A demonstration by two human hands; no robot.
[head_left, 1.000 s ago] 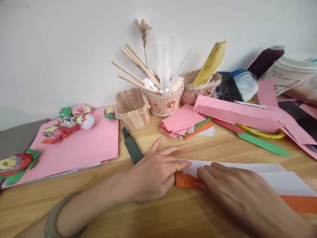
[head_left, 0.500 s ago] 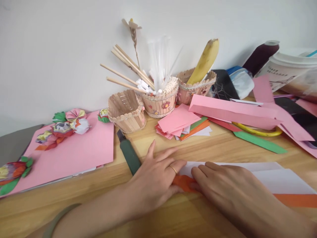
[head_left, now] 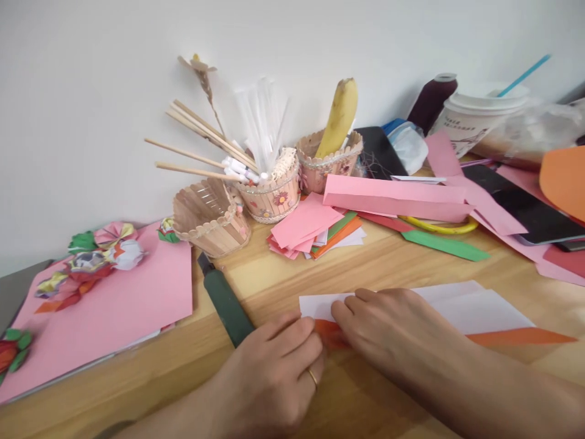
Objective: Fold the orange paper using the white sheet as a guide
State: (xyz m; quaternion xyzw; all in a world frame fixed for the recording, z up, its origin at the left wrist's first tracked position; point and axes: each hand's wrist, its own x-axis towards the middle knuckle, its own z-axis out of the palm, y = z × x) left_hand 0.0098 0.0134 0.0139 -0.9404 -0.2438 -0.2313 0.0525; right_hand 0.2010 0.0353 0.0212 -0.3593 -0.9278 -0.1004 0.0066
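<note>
Both hands press on a long strip of paper, orange on one face and white on the other [head_left: 461, 308], which lies flat near the front edge of the wooden table [head_left: 402, 268] and runs off toward its right side. Compared with a second ago, the left hand [head_left: 274, 378] has drawn back toward the body and curled: its fingers, which lay stretched flat over the strip's left end, are now bent, with the fingertips pinning the orange corner. It grips nothing; it only bears down. The right hand [head_left: 388, 335] remains flat and spread on the paper, fingertips at the fold line beside the left hand's, also holding nothing. Judging by this, a crease at the left end is being pressed in rather than started.

Just beyond the left hand lies a dark green utility knife [head_left: 226, 302], apart from both hands. Toward the back edge stands a lidded paper cup [head_left: 475, 122] with a blue straw; it carries dark printed characters, too small to read. No other writing shows.
</note>
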